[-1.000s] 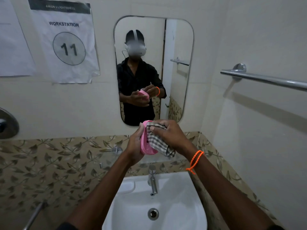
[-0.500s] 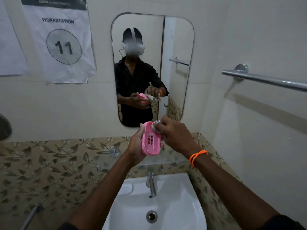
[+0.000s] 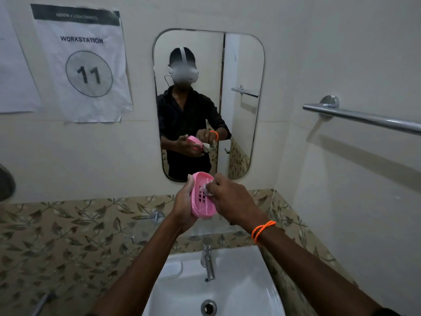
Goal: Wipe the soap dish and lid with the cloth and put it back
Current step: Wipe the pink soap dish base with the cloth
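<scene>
A pink soap dish [image 3: 201, 201] with drain slots is held upright in front of me, its hollow side facing right. My left hand [image 3: 183, 207] grips it from behind and below. My right hand [image 3: 230, 199] presses a bunched cloth [image 3: 207, 187] into the dish's upper inside; only a small pale wad of the cloth shows past my fingers. An orange bead band circles my right wrist. I do not see the lid.
A white basin [image 3: 248, 290] with a chrome tap [image 3: 208, 263] lies below my arms. A glass shelf [image 3: 200, 230] sits under the mirror [image 3: 208, 103]. A towel rail [image 3: 364, 118] runs along the right wall.
The cloth was draped over the dish's outside; now it is bunched in my right hand and pushed inside the dish. The dish has turned so its slotted inside shows.
</scene>
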